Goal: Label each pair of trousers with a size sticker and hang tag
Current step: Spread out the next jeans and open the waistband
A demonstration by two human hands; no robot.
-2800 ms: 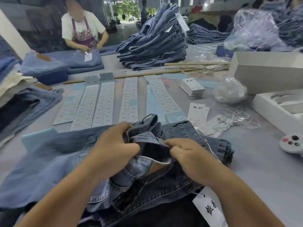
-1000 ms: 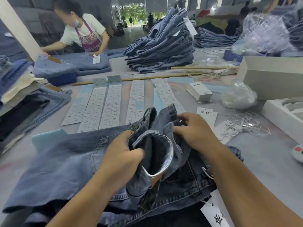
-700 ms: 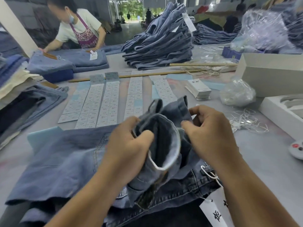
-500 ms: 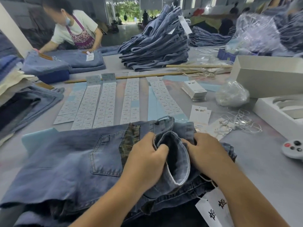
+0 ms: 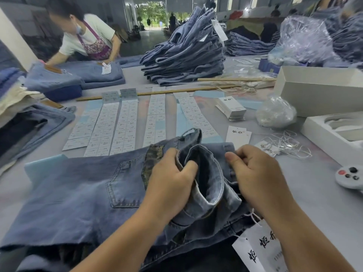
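A pair of blue jeans (image 5: 78, 189) lies flat on the grey table in front of me, back pocket up. My left hand (image 5: 170, 183) grips the folded-over waistband (image 5: 208, 173) from the left. My right hand (image 5: 253, 173) pinches the waistband's right side with curled fingers. Two white hang tags (image 5: 257, 250) with black characters hang on a string by my right wrist. Several strips of size stickers (image 5: 125, 126) lie in rows beyond the jeans. Loose hang tags (image 5: 237, 134) lie to their right.
A tall pile of folded jeans (image 5: 184, 57) stands at the back. Another person (image 5: 86, 40) works at the far left over folded jeans. White boxes (image 5: 318, 89), a plastic bag (image 5: 275, 112), loose white strings (image 5: 286, 144), a tag stack (image 5: 231, 108) and a small controller (image 5: 349, 175) lie at the right.
The waistband, lifted and turned up a second ago, has come back down onto the table. Both hands lowered with it and keep their hold.
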